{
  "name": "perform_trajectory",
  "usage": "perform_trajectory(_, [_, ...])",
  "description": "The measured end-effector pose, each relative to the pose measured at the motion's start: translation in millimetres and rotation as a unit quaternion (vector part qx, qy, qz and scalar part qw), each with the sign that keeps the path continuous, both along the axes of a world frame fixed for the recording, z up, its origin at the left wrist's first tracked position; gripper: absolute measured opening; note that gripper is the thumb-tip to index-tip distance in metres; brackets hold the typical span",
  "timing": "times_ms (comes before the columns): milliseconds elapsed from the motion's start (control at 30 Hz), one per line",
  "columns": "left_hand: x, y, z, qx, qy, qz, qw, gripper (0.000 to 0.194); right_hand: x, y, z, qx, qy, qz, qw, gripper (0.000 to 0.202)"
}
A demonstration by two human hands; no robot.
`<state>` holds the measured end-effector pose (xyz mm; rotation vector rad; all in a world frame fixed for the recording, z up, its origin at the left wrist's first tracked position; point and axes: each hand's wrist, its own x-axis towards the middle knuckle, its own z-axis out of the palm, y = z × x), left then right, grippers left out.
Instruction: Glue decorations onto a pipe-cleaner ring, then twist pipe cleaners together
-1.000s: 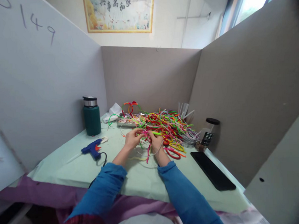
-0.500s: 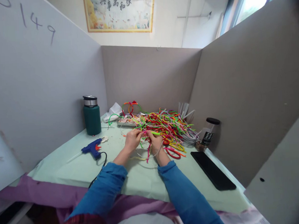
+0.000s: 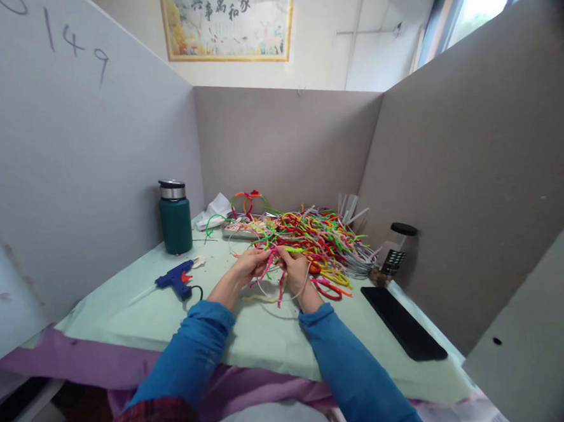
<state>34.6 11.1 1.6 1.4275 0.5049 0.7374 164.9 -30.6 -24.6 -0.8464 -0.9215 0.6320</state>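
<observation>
My left hand (image 3: 251,264) is closed, its thumb and fingertips pinching a pink pipe cleaner (image 3: 269,264) near the front of a colourful heap. Right beside it, my right hand (image 3: 295,269) pinches the same pink strand, with a bright green stretch showing at its fingers. A thin whitish hoop (image 3: 296,294) curves below the hands and passes by my right wrist. Pink ends dangle under the fingers. The exact grip point is partly covered by my fingertips.
Behind the hands lies a heap of pipe cleaners (image 3: 316,231), with a metal tray (image 3: 238,234) at its left. Scissors with red handles (image 3: 327,290) lie on the right. A blue glue gun (image 3: 174,280), green bottle (image 3: 175,220), black phone (image 3: 403,323) and clear jar (image 3: 393,252) stand or lie around.
My left hand has turned and its fingers have stretched further along the pink pipe cleaner, whose end now hangs down below the fingertips. My right hand has stayed nearly in place.
</observation>
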Motion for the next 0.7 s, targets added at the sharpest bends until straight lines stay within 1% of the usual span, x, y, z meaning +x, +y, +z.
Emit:
perform_trajectory(100, [-1.2,-1.9,2.3,-0.028,-0.031,-0.027,0.999,0.033,1.3,1.7,-1.7,-0.003,-0.002,0.004,1.0,0.032])
perform_trajectory(167, [-1.6,-3.3,4.3,-0.022,-0.025,-0.025,0.999,0.027,2.7,3.2,-2.8,-0.003,0.011,0.008,1.0,0.031])
perform_trajectory(267, [-0.5,-4.3,5.9,0.03,0.017,0.003,0.999,0.016,4.5,4.3,-2.9,-0.007,0.03,0.005,1.0,0.031])
perform_trajectory(367, [2.7,-2.8,3.7,0.122,0.077,0.068,0.987,0.01,4.8,3.9,-2.2,-0.017,0.031,-0.001,0.999,0.032])
perform_trajectory(433, [4.8,-1.0,1.2,0.199,0.117,0.134,0.964,0.011,4.4,4.0,-2.4,-0.016,0.034,0.0,0.999,0.032])
perform_trajectory(533, [6.0,1.0,-1.2,0.312,0.151,0.229,0.91,0.014,3.7,5.2,-3.3,-0.01,0.039,0.006,0.999,0.032])
perform_trajectory(600, [5.5,1.3,-1.6,0.368,0.147,0.262,0.88,0.016,3.3,5.9,-3.7,-0.012,0.04,0.005,0.999,0.032])
perform_trajectory(700, [4.6,1.1,-2.4,0.423,0.142,0.275,0.852,0.016,3.1,6.1,-3.8,-0.022,0.044,-0.001,0.999,0.032])
